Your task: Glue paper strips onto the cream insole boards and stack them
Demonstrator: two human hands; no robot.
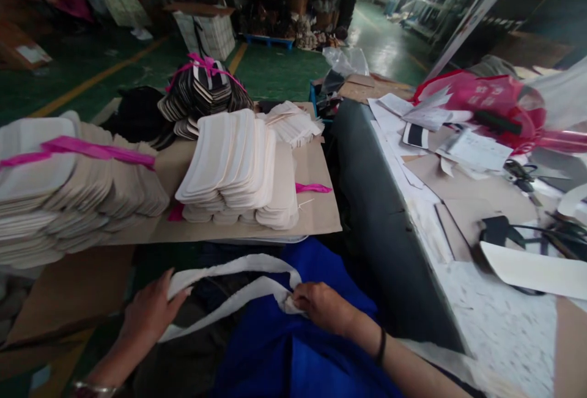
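A long white fabric strip (238, 263) loops across my lap over blue cloth (284, 349). My left hand (149, 312) grips its left end, fingers curled round it. My right hand (323, 306) pinches the strip's right end where the two runs meet, fingers closed on it. Just beyond my hands, a stack of cream flat pieces (238, 172) lies on brown cardboard (316, 202).
A bigger cream stack tied with pink ribbon (68, 184) sits at the left, a dark striped bundle (202, 89) behind. At the right is a worktable (481, 312) littered with paper, cardboard pieces and a red bag (486, 98). Green factory floor lies beyond.
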